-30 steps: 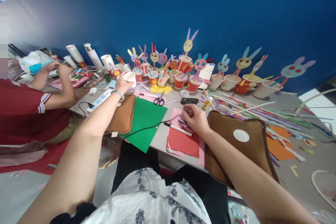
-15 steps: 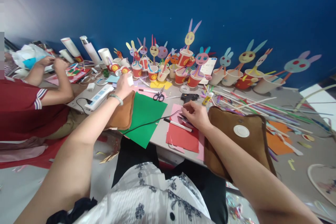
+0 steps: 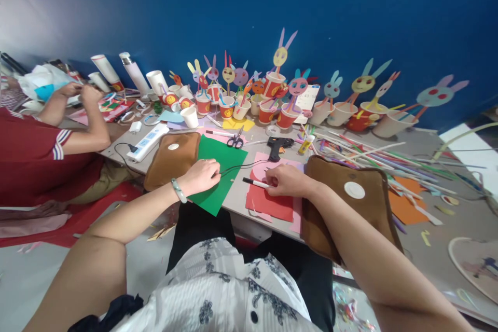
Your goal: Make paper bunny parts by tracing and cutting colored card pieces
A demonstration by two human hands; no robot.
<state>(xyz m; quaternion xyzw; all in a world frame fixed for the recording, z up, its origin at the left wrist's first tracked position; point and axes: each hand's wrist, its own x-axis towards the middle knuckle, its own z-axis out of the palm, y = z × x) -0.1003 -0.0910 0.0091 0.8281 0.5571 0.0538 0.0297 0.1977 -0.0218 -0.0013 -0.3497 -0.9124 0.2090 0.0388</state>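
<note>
While the left hand (image 3: 202, 175) and right hand (image 3: 287, 180) curl half-closed mid-frame, holds unclear, over green sheet (image 3: 213, 201) and red paper (image 3: 272, 206), we judge both light, creasable, best lifted by edges.

The sheet (image 3: 229, 158) at twelve is green; the blouse (image 3: 221, 290) at six, white with dark flowers.
</note>
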